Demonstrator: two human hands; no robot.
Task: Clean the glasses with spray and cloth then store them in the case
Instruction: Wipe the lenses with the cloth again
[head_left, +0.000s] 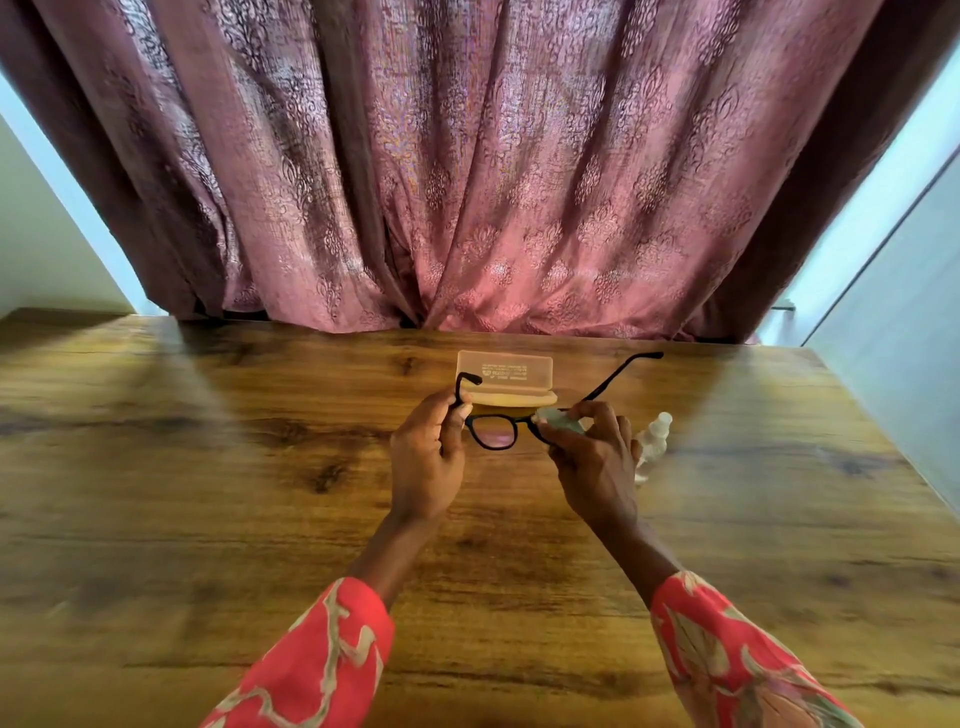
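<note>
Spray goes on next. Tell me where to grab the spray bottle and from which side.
Grip the spray bottle round its body from the right: it lies tipped on the table, cap pointing away, with the right hand covering its left side.

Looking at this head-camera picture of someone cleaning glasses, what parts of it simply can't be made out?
- Right lens of the glasses: hidden in the head view behind the cloth and the right hand.
- Spray bottle: lower part hidden behind the right hand; blurred.
- Print on the open case: too small to read.
- Left hand: fingertips on the frame hidden by the hand itself.
</note>
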